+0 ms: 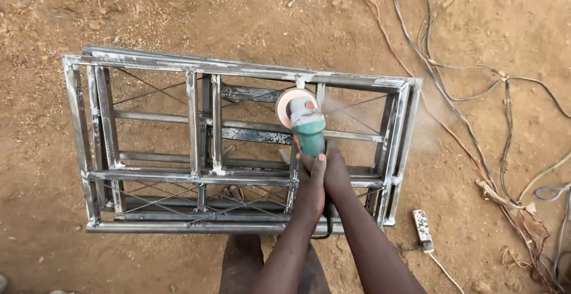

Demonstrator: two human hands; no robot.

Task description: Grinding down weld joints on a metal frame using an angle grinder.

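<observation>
Keep both your left hand (312,172) and right hand (336,169) closed firmly around the green angle grinder (304,124), disc flat on the far rail of the welded steel frame (196,127).

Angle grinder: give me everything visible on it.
The angle grinder has a green body, grey gear head and a round pale disc at its far end. It points away from the person, its disc against the top rail of the bare steel frame lying on the dirt. A faint dust plume drifts to the right. Both hands hold the rear body: left hand, right hand. A black cable loops beneath the wrists.
</observation>
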